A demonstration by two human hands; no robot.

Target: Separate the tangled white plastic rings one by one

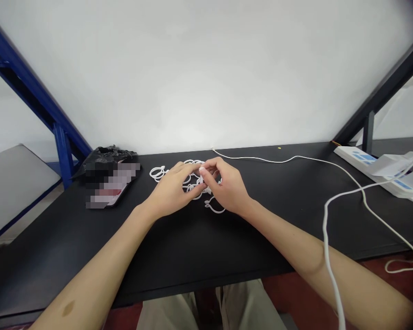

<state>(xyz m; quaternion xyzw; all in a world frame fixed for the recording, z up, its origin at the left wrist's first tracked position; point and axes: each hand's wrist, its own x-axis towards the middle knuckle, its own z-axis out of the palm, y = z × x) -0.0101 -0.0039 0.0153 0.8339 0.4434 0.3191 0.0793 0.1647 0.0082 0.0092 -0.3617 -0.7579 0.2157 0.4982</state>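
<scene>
One white piece [201, 176], roughly upright

- You sat at a work area, a workshop or small assembly spot by its look, though the exact sort could not be told.
- Your bench was a long, flat, matte black table [192, 247] with a loose cluster of small white plastic rings [192, 187] on it.
- A slanting blue metal beam [29, 82] and a slanting black metal beam [382, 95] flanked you, before a plain white backing surface [206, 82].
- On your right lay a long white power strip [385, 179] with blue labels.
- Below you showed a reddish floor [285, 288].
</scene>
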